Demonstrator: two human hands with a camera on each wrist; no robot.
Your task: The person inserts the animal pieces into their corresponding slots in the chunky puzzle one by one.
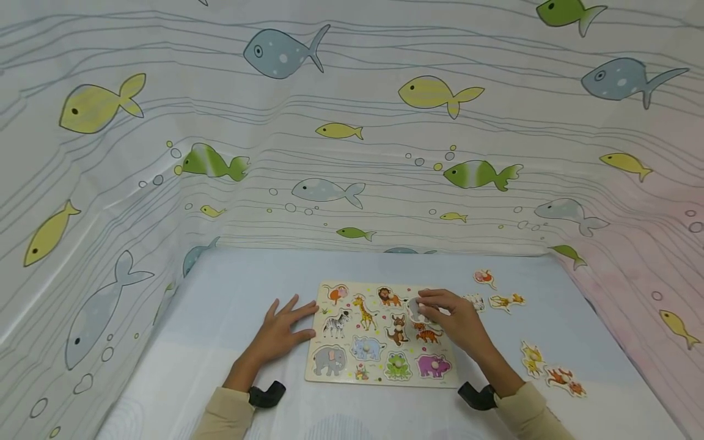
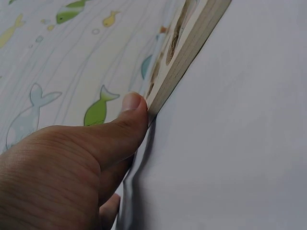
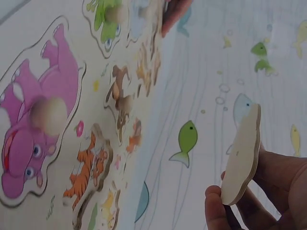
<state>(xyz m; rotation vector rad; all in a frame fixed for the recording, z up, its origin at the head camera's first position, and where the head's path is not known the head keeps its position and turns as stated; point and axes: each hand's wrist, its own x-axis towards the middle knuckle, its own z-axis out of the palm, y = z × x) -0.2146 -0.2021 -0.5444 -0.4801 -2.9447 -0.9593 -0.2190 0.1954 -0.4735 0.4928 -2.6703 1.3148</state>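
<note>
A wooden animal puzzle board (image 1: 352, 380) lies flat on the table between the two hands. The left hand (image 1: 280, 333) rests against its left edge with fingers spread; in the left wrist view the thumb (image 2: 130, 101) touches the board's side. Over the upper right of the board, the right hand (image 1: 453, 318) pinches a grey puzzle piece (image 1: 415, 310), its picture partly covered by fingers. The right wrist view shows the plain wooden back of that piece (image 3: 242, 158), held apart from the board. A purple hippo piece (image 1: 428, 366) and a frog piece (image 1: 397, 368), both with knobs, sit in the board.
Right of the board lie loose pieces: a zebra (image 1: 475, 302) partly behind the right hand, a giraffe (image 1: 503, 302), a reddish piece (image 1: 484, 277), a yellow piece (image 1: 531, 359) and an orange-brown piece (image 1: 563, 380). Fish-patterned cloth (image 1: 379, 153) walls in the table.
</note>
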